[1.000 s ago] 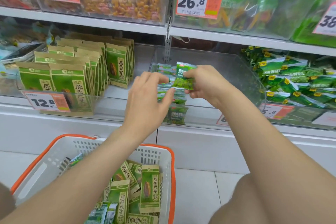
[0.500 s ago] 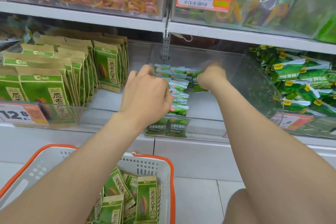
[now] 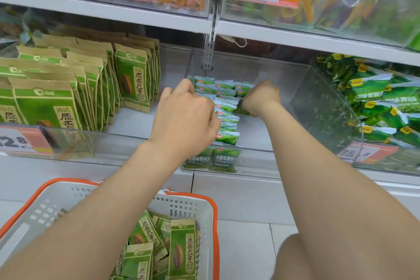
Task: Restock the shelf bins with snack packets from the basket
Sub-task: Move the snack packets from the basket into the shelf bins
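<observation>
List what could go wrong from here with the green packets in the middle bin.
The row of small green packets stands on edge against the left hand; lifting that hand may topple it across the bin. The right hand pinches a packet beside the row; forcing it in could crumple neighbours.

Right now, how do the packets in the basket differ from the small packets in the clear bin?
Size: the basket packets are larger; the small packets are short pillow packs. Look: the basket packets are kraft-brown with a green panel and a seed picture; the small packets are glossy green and white. Pose: the basket packets lie jumbled; the small packets stand in overlapping rows. Both are green snack packs.
</observation>
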Tool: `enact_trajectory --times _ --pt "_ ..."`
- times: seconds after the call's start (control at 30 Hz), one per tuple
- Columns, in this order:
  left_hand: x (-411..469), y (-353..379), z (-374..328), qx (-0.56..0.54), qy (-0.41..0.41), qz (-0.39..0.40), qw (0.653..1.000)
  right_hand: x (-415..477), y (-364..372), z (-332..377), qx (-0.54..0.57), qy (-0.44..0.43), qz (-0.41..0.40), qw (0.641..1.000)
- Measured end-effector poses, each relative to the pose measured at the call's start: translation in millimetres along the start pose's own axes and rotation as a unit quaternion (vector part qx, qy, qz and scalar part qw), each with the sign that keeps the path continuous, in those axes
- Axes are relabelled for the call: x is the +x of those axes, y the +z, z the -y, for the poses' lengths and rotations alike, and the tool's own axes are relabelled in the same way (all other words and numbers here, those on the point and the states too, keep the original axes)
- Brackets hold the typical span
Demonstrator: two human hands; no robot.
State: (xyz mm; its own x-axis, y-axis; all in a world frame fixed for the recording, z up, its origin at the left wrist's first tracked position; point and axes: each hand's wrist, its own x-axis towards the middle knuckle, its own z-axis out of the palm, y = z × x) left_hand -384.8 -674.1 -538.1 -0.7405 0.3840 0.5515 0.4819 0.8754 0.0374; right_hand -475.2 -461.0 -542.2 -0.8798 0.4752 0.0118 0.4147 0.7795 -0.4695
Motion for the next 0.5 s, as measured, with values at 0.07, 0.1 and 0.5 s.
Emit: enact_trajectory --times 0.07,0.1,0.5 --pt "-1 1 1 -0.007 0.0 -0.003 1.0 -4 -6 -2 0.004 -0.014 0.044 0.999" --pt "-1 1 1 -0.011 0.0 -0.003 1.0 -9 -9 -4 -0.009 -0.024 0.065 0.998" --pt "-45 -12 -1 -0.115 0.04 -0.157 0.98 -92 -54 -14 0.056 -0.232 -0.042 0.97"
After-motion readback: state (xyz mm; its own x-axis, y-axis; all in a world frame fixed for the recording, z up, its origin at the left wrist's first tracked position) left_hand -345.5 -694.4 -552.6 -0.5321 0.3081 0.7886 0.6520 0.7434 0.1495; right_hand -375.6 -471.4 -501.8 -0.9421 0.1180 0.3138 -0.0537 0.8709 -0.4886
